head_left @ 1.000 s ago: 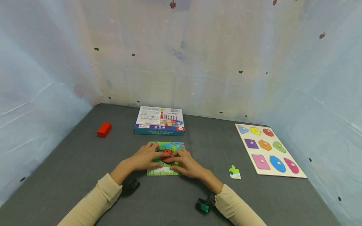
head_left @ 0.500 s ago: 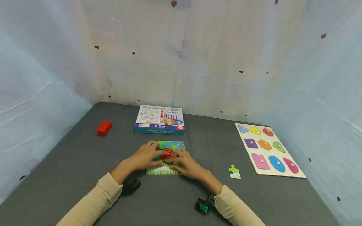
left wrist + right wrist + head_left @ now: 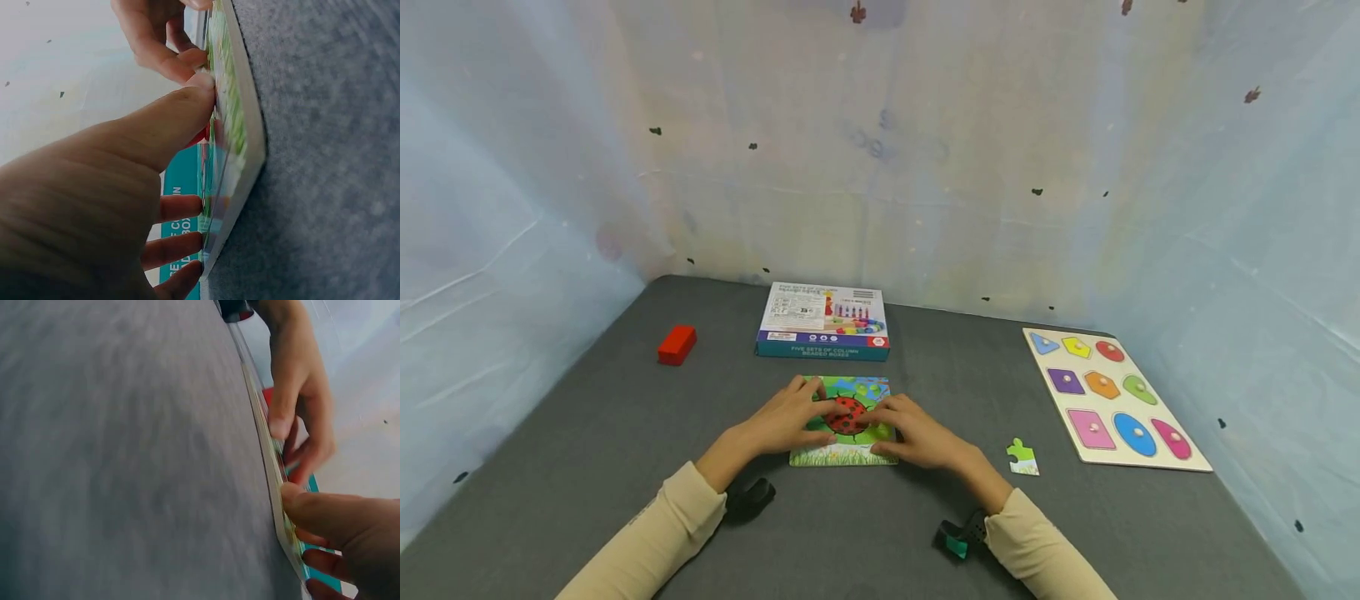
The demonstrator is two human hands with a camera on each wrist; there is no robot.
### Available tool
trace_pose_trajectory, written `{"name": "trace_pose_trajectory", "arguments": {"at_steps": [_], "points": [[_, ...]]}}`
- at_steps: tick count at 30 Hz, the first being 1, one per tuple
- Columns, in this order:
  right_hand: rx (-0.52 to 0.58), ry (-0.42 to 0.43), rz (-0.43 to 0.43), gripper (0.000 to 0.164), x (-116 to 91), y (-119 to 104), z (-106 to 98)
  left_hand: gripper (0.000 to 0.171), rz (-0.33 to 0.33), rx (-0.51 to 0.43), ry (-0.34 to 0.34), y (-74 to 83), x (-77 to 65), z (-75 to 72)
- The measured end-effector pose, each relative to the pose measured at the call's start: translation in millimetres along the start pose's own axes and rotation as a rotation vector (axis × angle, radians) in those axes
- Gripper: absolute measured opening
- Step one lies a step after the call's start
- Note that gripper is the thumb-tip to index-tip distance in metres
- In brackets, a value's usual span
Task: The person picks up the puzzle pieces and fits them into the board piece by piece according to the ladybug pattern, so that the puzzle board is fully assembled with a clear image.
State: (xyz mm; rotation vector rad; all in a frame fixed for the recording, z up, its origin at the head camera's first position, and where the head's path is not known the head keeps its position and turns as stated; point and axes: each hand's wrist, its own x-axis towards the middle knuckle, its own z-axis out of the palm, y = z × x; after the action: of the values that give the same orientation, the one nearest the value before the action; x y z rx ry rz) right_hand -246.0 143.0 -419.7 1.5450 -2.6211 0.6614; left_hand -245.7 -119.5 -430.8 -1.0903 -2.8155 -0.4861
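Observation:
A jigsaw puzzle (image 3: 842, 457) with a red ladybug on grass lies flat on the grey table. My left hand (image 3: 782, 419) rests on its left part, thumb near the lower edge and fingers spread toward the ladybug. On the right part, my right hand (image 3: 920, 433) touches the picture with its fingertips, covering some of that side. The left wrist view shows the left thumb (image 3: 181, 109) on the puzzle's surface, close to the other hand. In the right wrist view the right thumb (image 3: 303, 503) lies at the board's near edge. A loose puzzle piece (image 3: 1024, 460), green and white, lies further right.
Behind the puzzle lies a flat beaded-column toy box (image 3: 822, 346). A red block (image 3: 677, 345) sits at the back left. On the right is a shape board (image 3: 1060, 400) with coloured knobbed pieces. A pale sheet (image 3: 880, 208) hangs around the table.
My right hand has shifted right, away from the left fingers, so more of the ladybug shows. The left hand stays in nearly the same place. The loose piece has not moved.

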Motion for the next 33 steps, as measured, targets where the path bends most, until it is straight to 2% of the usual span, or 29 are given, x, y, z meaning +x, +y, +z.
{"name": "trace_pose_trajectory", "arguments": {"at_steps": [4,8,13,19,26,33], "points": [[0.017,0.041,0.027,0.042,-14.5,6.3,-8.5,0.045,0.007,-0.002,0.007,0.4,-0.3,-0.1],[0.011,0.136,0.043,0.041,-36.5,14.9,-20.2,0.044,0.020,-0.001,0.015,0.9,-0.6,0.7],[-0.031,0.246,0.087,0.040,-70.7,30.9,-39.7,0.046,0.042,-0.003,0.014,1.4,-1.7,-0.8],[-0.041,0.312,0.166,0.041,-114.6,47.9,-59.2,0.047,0.054,0.010,0.000,1.1,-1.0,-2.8],[-0.036,0.323,0.228,0.041,-153.9,55.9,-67.7,0.047,0.048,0.010,-0.005,0.6,-0.8,-3.1],[0.082,0.233,0.342,0.049,-174.0,57.4,-69.1,0.047,0.046,-0.010,-0.008,0.3,-1.2,-2.6]]}}
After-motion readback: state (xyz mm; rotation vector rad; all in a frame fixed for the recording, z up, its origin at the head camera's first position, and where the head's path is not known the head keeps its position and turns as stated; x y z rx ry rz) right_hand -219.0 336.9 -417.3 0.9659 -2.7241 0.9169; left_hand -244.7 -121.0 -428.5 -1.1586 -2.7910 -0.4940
